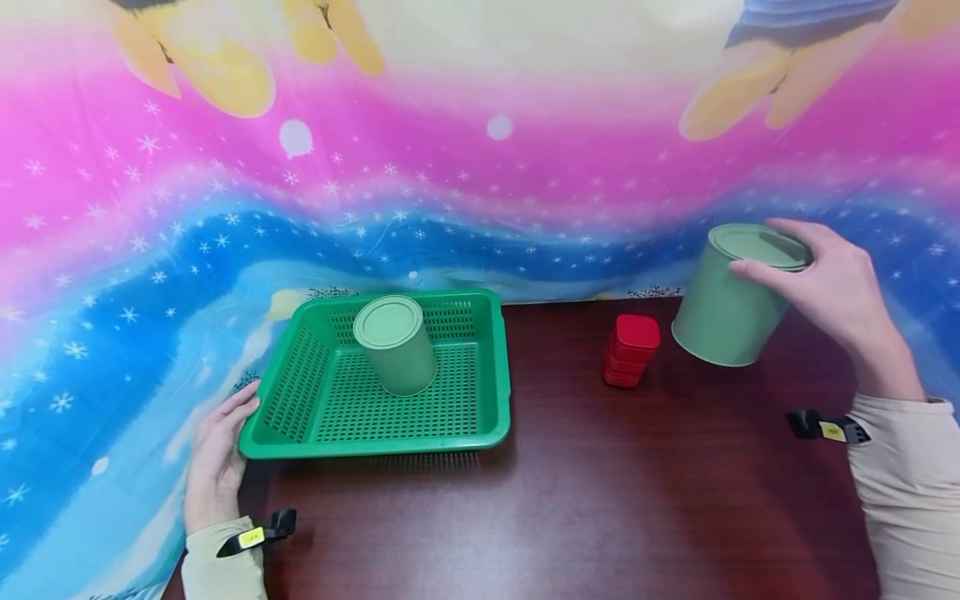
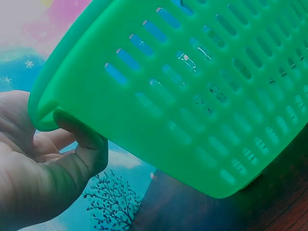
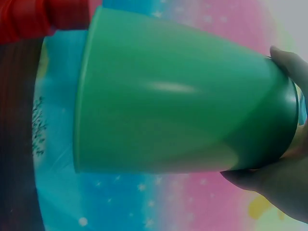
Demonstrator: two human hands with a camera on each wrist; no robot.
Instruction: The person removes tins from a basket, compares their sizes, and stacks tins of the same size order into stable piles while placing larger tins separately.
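My right hand (image 1: 840, 283) grips a large pale-green bucket (image 1: 731, 312) from above, thumb and fingers spread around its closed top end. The bucket is upside down, its wider rim facing downward over the right side of the table. In the right wrist view the bucket (image 3: 183, 101) fills the middle, with fingers at its narrow end. At the left, my left hand (image 1: 217, 454) holds the corner of a green perforated basket (image 1: 375, 451); the left wrist view shows its digits curled under the rim. A smaller pale-green bucket (image 1: 405, 358), also upside down, stands inside the basket.
Between basket and large bucket stands a red ridged container (image 1: 632, 350). Behind the dark reddish-brown table (image 1: 585, 508) hangs a colourful printed cloth (image 1: 450, 175) with snowflakes; it also runs down the left side.
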